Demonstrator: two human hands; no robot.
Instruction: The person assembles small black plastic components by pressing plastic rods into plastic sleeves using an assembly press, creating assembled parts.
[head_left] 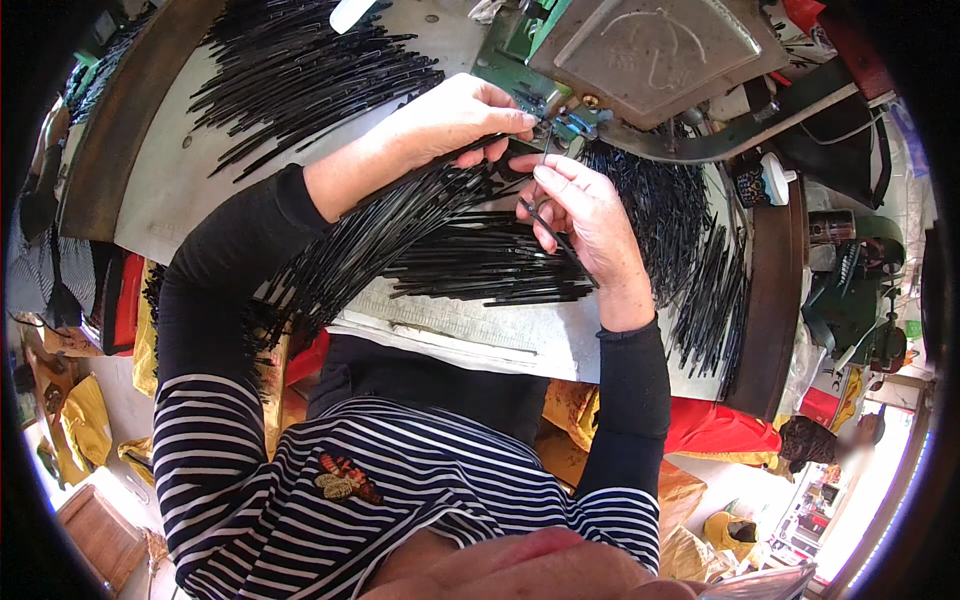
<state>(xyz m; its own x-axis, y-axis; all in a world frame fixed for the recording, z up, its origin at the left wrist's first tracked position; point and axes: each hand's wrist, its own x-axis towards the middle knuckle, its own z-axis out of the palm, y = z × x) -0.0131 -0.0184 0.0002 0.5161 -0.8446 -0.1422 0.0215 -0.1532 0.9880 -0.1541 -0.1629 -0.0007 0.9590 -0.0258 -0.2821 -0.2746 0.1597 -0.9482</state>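
My left hand (450, 120) reaches in from the left to the work point of a green machine (505, 55). Its thumb and fingers are pinched together on a thin black rod, which trails back along the wrist. Just to the right, my right hand (590, 215) is closed with its thumb and forefinger close to the machine's small metal parts (575, 125). A slim black rod (572, 250) lies across its fingers and palm. What sits between the fingertips at the machine is too small to make out. Bundles of similar black rods (370, 245) lie under and between both hands.
More black rods (300, 80) are heaped at the far left, with others (705, 310) at the right. Brown raised edges (775, 300) bound the pale worktop (480, 325). A grey metal cover (660, 50) and a curved bar (740, 140) overhang the far right. A lidded cup (765, 182) stands there.
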